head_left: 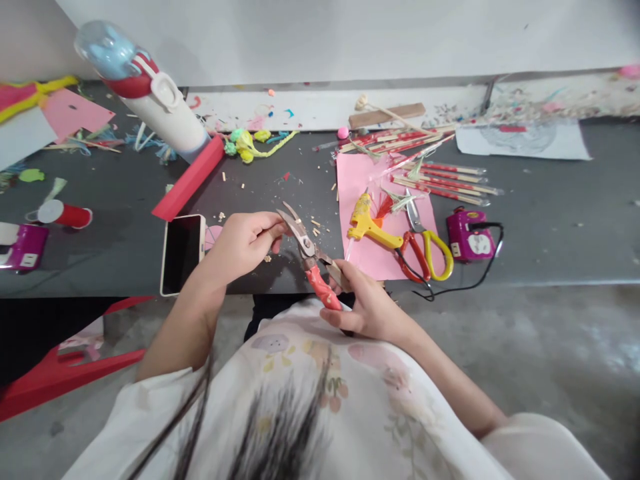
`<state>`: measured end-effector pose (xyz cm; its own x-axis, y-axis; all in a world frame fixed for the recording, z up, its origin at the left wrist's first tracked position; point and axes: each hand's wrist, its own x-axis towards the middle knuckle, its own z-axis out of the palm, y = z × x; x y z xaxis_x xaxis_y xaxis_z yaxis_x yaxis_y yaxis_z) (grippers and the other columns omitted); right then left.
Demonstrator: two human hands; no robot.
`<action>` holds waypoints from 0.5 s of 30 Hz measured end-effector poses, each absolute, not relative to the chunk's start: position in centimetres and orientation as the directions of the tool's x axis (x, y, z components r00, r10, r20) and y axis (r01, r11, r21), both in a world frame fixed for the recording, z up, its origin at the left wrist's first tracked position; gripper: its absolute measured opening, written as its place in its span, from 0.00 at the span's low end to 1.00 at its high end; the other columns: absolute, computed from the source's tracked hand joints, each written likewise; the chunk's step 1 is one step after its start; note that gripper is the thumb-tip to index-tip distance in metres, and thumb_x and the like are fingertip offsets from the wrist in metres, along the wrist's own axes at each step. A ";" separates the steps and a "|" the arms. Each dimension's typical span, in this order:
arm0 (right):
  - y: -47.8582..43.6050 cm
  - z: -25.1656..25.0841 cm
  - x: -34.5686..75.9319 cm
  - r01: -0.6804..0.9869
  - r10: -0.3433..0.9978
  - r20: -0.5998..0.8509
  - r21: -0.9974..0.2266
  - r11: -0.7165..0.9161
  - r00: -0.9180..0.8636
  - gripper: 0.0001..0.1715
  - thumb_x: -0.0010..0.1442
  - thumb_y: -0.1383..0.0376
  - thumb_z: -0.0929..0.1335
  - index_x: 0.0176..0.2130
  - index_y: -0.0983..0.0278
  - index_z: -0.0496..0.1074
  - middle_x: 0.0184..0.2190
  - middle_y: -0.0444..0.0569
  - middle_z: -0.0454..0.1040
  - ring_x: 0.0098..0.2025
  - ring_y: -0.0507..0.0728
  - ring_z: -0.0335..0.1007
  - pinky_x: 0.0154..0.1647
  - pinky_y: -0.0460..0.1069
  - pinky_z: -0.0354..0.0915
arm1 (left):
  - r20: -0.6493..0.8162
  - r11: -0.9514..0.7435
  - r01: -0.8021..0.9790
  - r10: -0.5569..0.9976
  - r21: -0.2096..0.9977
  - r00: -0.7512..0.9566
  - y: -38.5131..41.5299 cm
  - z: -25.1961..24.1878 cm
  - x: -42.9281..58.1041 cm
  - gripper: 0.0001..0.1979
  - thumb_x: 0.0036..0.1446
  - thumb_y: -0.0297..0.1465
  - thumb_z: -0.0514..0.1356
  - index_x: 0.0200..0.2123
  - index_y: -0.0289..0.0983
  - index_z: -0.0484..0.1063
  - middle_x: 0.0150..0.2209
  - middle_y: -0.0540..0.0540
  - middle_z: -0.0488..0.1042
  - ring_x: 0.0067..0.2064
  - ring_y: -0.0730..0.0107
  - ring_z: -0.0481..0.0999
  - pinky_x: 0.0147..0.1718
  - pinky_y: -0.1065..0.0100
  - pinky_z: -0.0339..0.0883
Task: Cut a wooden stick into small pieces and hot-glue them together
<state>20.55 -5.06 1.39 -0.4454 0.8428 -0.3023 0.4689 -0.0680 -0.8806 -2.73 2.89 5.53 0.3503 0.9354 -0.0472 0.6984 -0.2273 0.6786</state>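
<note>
Right grip (pixel 369 303) curled around pruners (pixel 307 247)

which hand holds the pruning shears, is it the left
No, the right hand grips the pruning shears by their handles.

Here's the right hand (pixel 367 303), wrapped around the red-handled shears (pixel 307 247), blades parted, tips up beside the left hand (pixel 245 241). Its fingers curl in; whether they grip anything, hard to tell! Stick offcuts (pixel 316 231) litter the dark worktop (pixel 545 220). Over right, a yellow glue gun (pixel 374 229) and scissors (pixel 413 213) lie on pink paper (pixel 367 265); over left, a phone (pixel 183 253).
</note>
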 end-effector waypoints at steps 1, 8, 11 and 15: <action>-5.0 1.4 20.5 0.476 0.845 -0.304 -0.877 -0.067 -0.441 0.31 0.48 0.53 0.73 0.47 0.62 0.62 0.35 0.44 0.68 0.35 0.53 0.62 0.37 0.49 0.62 | -0.046 -0.227 0.697 0.936 0.680 0.349 2.9 5.5 -2.7 0.18 0.61 0.34 0.52 0.20 0.36 0.68 0.19 0.52 0.70 0.22 0.77 0.67 0.25 0.74 0.58; -4.9 1.7 20.3 0.522 0.855 -0.328 -0.849 -0.079 -0.403 0.27 0.46 0.52 0.73 0.40 0.62 0.63 0.30 0.41 0.64 0.29 0.50 0.57 0.30 0.46 0.56 | -0.067 -0.207 0.700 0.937 0.683 0.342 3.0 5.4 -2.5 0.18 0.61 0.34 0.52 0.20 0.35 0.66 0.18 0.53 0.69 0.21 0.78 0.65 0.24 0.74 0.57; -4.8 1.7 20.1 0.529 0.859 -0.334 -0.844 -0.090 -0.387 0.26 0.45 0.52 0.73 0.39 0.62 0.63 0.29 0.40 0.63 0.29 0.50 0.56 0.29 0.46 0.55 | -0.056 -0.215 0.719 0.941 0.661 0.333 2.9 5.4 -2.4 0.18 0.62 0.35 0.52 0.20 0.35 0.67 0.19 0.53 0.70 0.22 0.77 0.67 0.25 0.73 0.57; -4.8 1.7 20.0 0.526 0.862 -0.351 -0.842 -0.119 -0.365 0.26 0.45 0.53 0.73 0.39 0.62 0.64 0.28 0.40 0.63 0.28 0.50 0.56 0.29 0.46 0.56 | -0.010 -0.273 0.778 0.941 0.565 0.337 2.4 5.3 -2.2 0.17 0.63 0.34 0.51 0.24 0.36 0.70 0.21 0.52 0.72 0.24 0.76 0.69 0.27 0.73 0.59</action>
